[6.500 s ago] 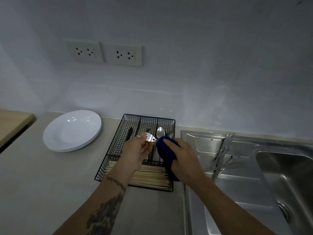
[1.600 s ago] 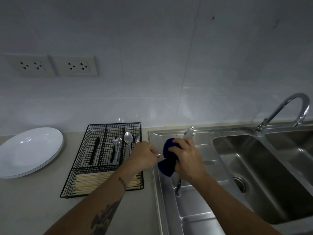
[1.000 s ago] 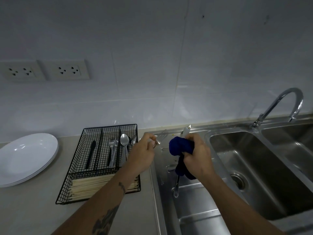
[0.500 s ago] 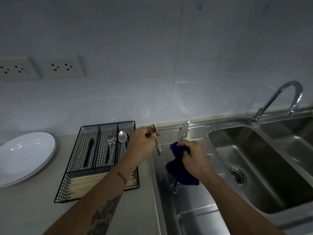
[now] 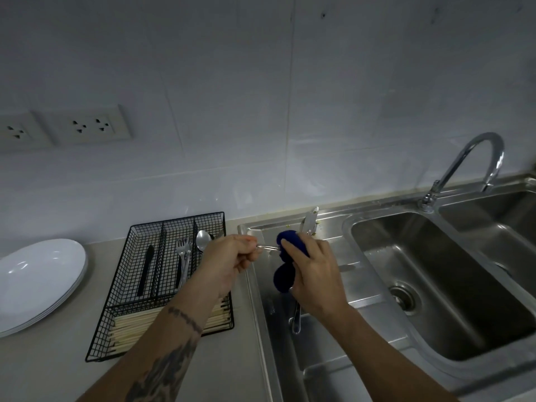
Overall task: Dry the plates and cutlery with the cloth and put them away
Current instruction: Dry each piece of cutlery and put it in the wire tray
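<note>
**Fork lies crosswise between my hands**

Above the sink [image 5: 377,285], my left hand [image 5: 229,261] pinches the fork [image 5: 268,248], axis left-to-right. My right hand [image 5: 316,274] clutches the cloth [image 5: 290,248] around its far end (tines hidden). Basket [image 5: 139,285] sits nearer my left.

Plates [image 5: 37,277] sit stacked at the counter's left. Right of them stands a wire tray [image 5: 162,282]: a knife [image 5: 146,268], forks [image 5: 182,256] and a spoon [image 5: 203,240] in its rear compartments, chopsticks [image 5: 150,326] across the front. The sink [image 5: 435,285] lies right of the tray, the tap [image 5: 467,166] behind it.
</note>
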`<action>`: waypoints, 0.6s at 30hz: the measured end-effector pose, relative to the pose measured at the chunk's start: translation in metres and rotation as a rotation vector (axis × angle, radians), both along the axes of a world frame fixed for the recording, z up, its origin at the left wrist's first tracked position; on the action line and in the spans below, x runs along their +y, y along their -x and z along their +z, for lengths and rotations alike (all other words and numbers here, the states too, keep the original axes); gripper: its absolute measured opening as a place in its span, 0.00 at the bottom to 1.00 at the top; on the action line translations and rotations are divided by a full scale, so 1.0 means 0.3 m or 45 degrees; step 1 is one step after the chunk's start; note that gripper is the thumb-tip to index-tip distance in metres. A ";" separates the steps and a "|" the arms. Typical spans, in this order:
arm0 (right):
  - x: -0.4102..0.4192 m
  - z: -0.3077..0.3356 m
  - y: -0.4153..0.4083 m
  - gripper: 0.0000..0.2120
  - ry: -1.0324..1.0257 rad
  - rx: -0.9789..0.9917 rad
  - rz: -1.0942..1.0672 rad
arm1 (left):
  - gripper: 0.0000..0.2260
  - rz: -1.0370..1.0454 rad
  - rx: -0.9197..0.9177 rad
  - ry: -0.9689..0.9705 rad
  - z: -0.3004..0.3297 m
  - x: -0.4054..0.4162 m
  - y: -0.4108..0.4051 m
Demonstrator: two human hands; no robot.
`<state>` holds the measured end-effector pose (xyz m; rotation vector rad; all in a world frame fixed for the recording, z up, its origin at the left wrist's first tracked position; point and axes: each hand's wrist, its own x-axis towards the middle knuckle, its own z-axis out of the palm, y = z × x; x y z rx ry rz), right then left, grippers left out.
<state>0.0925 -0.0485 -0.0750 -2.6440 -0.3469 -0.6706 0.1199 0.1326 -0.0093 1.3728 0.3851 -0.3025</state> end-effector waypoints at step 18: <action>0.013 0.061 -0.059 0.29 0.257 -0.103 0.164 | 0.07 -0.004 0.216 0.352 -0.028 0.066 0.049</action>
